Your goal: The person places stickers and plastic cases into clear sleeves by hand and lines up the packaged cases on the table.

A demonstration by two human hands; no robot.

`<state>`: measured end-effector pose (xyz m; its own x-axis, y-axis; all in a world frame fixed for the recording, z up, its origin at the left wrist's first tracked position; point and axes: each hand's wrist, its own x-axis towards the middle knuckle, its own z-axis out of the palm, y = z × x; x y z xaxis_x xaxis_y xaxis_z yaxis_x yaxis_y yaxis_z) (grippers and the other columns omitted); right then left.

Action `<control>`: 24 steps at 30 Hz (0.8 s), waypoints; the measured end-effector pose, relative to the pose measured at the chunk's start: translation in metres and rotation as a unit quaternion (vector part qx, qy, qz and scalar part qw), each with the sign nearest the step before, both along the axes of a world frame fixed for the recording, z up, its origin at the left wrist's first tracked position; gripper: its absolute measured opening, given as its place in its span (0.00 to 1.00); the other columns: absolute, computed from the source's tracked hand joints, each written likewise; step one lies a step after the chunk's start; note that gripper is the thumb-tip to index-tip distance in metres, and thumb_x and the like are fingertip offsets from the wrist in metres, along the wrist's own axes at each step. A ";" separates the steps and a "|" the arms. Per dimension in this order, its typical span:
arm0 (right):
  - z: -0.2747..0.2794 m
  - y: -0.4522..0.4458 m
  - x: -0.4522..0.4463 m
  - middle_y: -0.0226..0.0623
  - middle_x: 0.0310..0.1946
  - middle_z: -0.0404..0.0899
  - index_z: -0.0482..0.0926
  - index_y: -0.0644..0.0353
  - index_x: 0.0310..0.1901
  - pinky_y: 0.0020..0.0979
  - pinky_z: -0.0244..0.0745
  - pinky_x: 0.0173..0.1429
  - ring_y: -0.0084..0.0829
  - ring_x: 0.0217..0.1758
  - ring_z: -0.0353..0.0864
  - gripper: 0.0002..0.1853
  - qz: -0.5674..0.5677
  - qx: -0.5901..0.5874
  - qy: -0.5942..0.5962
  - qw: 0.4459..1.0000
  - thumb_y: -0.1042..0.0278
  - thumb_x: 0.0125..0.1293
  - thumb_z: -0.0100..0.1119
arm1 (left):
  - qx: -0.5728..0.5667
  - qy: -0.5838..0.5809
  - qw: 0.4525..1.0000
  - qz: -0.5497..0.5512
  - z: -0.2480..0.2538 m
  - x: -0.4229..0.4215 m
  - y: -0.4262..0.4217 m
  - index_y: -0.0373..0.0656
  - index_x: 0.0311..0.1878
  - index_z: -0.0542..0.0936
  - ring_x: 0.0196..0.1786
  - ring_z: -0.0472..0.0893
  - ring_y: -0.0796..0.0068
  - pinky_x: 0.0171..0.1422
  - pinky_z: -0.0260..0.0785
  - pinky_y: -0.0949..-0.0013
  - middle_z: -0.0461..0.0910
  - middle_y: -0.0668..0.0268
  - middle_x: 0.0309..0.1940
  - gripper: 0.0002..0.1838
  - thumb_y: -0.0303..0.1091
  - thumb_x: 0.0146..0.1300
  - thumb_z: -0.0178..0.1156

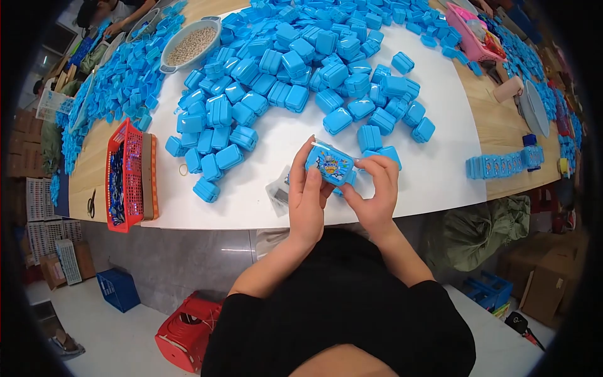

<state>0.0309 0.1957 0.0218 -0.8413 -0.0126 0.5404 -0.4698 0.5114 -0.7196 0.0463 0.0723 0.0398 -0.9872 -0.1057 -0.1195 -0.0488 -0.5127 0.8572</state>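
In front of me, above the white table top, I hold a small blue plastic case (pixel 330 164) with a colourful printed picture on its upper face. My left hand (pixel 308 204) is closed round its left side and underside, thumb along the edge. At the right edge my right hand (pixel 377 191) pinches it between thumb and fingers. A bit of blue shows below the case by the right fingertips; I cannot tell if it belongs to the same case. Just beyond my hands lies a loose heap of plain blue cases (pixel 295 66). Beside my left wrist is a clear plastic bag (pixel 278 196).
To the left stands a red basket (pixel 133 182) of dark blue small packets, with scissors (pixel 92 204) nearby. A bowl of beige pellets (pixel 193 45) sits behind. On the right are a row of printed cases (pixel 499 165) and a pink basket (pixel 468 31). Co-workers sit farther off.
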 end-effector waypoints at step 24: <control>-0.015 0.447 -0.037 0.42 0.52 0.76 0.73 0.58 0.57 0.40 0.68 0.58 0.44 0.55 0.72 0.23 -0.522 0.311 -0.002 0.794 0.63 0.60 0.63 | -0.179 0.008 0.981 -0.068 -0.024 -0.010 0.029 0.42 0.69 0.61 0.56 0.77 0.62 0.65 0.64 0.63 0.75 0.57 0.53 0.22 0.36 0.75 0.45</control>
<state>-0.0065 0.6427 0.0063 -0.5697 0.4301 0.7003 0.4457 0.8776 -0.1765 0.0361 0.1016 0.0158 -0.9965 -0.0044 -0.0836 -0.0816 -0.1680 0.9824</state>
